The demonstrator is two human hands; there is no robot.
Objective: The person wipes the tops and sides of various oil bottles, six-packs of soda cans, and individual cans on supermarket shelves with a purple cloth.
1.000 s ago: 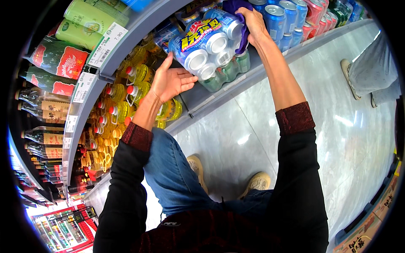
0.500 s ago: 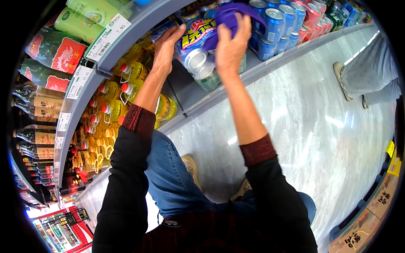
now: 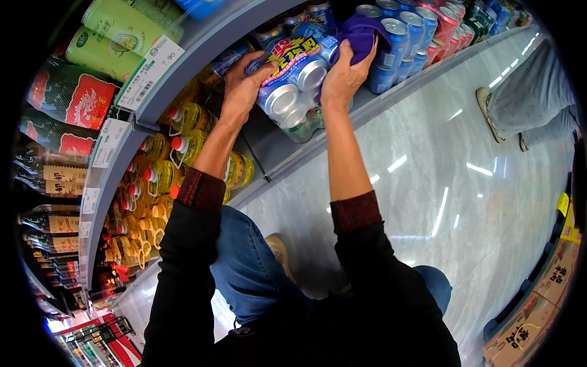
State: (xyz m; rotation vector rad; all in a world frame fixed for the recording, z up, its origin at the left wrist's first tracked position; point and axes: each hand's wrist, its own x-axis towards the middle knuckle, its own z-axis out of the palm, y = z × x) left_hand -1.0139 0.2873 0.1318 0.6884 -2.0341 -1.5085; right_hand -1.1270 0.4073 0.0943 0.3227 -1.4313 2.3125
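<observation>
Closest to me, at the bottom of my view, I see two black sleeves (image 3: 183, 269) with dark red cuffs (image 3: 356, 211), and blue jeans (image 3: 247, 269) between them. A beige shoe (image 3: 279, 252) shows just past the knee.

Further up, at upper centre, I have both hands on the shrink-wrapped pack of cans (image 3: 290, 58), which sits tilted at the shelf (image 3: 269, 144), its silver can ends facing down the frame. Greenish cans (image 3: 299, 133) show under its lower edge. My left hand (image 3: 241, 92) is at the pack's left side with its fingers curled; I cannot tell whether they grip it or only rest against it. My right hand (image 3: 343, 79) has its fingers bunched around a purple cloth (image 3: 362, 33), which lies against the pack's right side.

Around that, I see yellow oil bottles (image 3: 192, 131) with red caps on the left, and blue cans (image 3: 396, 40) and red cans (image 3: 449, 27) stacked to the right. Large green cans (image 3: 125, 33) lie at upper left, above a white price tag (image 3: 150, 72).

Farthest out, another person's grey trouser leg (image 3: 529, 95) stands on the shiny floor (image 3: 428, 153) at upper right, and cardboard cartons (image 3: 520, 336) line the lower right edge.
</observation>
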